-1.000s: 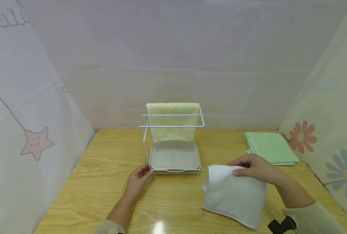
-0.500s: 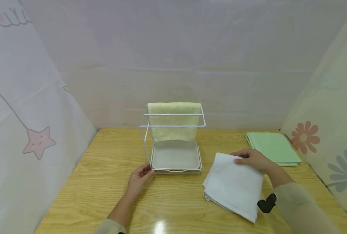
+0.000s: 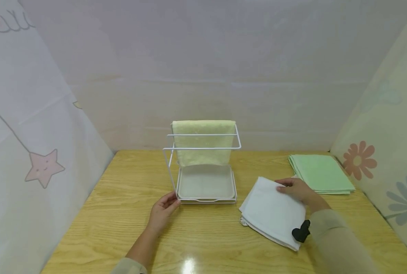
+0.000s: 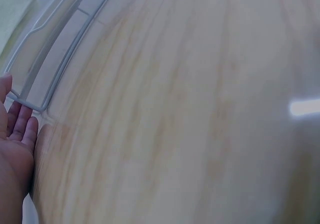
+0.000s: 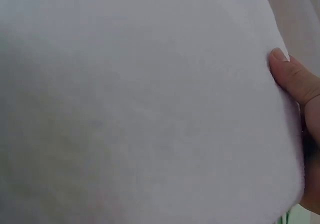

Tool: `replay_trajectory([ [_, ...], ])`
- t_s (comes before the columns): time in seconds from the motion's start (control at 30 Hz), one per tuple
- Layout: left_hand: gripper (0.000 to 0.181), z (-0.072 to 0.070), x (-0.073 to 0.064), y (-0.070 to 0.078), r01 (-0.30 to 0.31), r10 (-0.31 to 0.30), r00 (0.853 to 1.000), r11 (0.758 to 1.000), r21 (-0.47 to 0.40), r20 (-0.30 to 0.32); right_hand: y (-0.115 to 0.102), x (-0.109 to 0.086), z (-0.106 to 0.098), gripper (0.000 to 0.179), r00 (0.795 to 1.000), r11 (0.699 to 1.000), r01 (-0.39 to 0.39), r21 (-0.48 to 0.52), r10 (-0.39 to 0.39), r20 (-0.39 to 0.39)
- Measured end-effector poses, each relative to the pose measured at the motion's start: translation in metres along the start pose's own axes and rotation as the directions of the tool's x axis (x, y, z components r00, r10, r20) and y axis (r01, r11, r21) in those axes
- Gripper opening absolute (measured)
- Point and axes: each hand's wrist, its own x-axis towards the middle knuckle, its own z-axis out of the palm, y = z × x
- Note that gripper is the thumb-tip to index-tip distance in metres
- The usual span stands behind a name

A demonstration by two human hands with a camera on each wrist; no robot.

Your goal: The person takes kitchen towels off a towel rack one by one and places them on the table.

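A white wire rack [image 3: 207, 200] stands mid-table with a pale tray [image 3: 206, 182] in its base. Over its rear bar hangs a yellow towel [image 3: 203, 152]. My left hand [image 3: 162, 211] grips the rack's front left corner; in the left wrist view, fingers [image 4: 24, 121] reach under the wire frame [image 4: 39, 106]. My right hand [image 3: 294, 190] pinches the upper right edge of a folded white towel [image 3: 273, 213], thumb on top, the other fingers hidden behind it. In the right wrist view the white towel [image 5: 165, 99] fills most of the picture.
A folded green towel [image 3: 321, 173] lies at the back right of the wooden table [image 3: 121, 213], just beyond my right hand. Printed cloth walls [image 3: 203, 76] enclose the table on the left, back and right. Two more bare bars [image 3: 201, 147] cross the rack in front of the yellow towel.
My right hand has moved the white towel slightly up and away from me, and the towel now lies flatter toward the view. My left hand has stayed at the rack's corner.
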Motion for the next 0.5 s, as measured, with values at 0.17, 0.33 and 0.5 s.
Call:
replay_trajectory([
  [0.17, 0.043, 0.001, 0.000, -0.001, 0.001, -0.001, 1.000, 1.000, -0.011, 0.009, 0.002, 0.006, 0.003, 0.058, 0.999, 1.000, -0.011, -0.005, 0.011, -0.033],
  [0.33, 0.044, 0.001, 0.000, -0.001, 0.005, -0.004, 1.000, 1.000, -0.015, 0.023, -0.002, 0.001, 0.003, 0.062, 0.998, 0.997, -0.007, -0.070, 0.003, -0.057],
  [0.5, 0.043, -0.001, 0.002, -0.001, 0.024, -0.024, 1.000, 1.000, -0.004, 0.009, -0.023, -0.023, 0.013, 0.066, 0.997, 0.990, 0.018, -0.143, -0.028, -0.066],
])
